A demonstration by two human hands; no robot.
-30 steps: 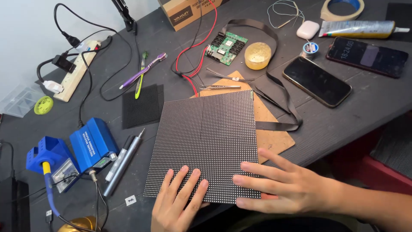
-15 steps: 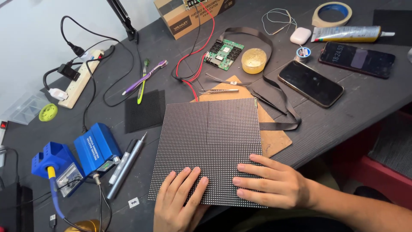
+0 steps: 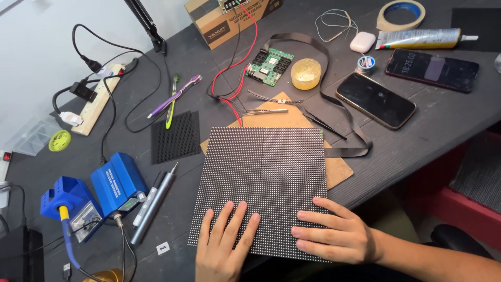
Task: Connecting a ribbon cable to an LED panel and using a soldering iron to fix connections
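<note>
A large square black panel covered in a fine dot grid [image 3: 263, 177] lies flat on the dark table, partly over a brown board [image 3: 336, 169]. My left hand [image 3: 224, 245] rests palm down on the panel's near edge, fingers spread. Flat on the panel's near right corner lies my right hand [image 3: 334, 235], its fingers pointing left. Neither hand grips anything.
A smaller black dot-grid square [image 3: 176, 137] lies to the left. Blue soldering station units [image 3: 99, 193] and a metal pen tool [image 3: 154, 203] sit at the near left. Behind are a green circuit board [image 3: 270, 66], tweezers [image 3: 263, 111], a flat black ribbon [image 3: 344, 151], two phones [image 3: 376, 99], tape, a glue tube, a power strip [image 3: 96, 107].
Both hands stay flat on the panel's near edge. The view has shifted slightly, so the table's contents sit a little lower and nearer in the frame.
</note>
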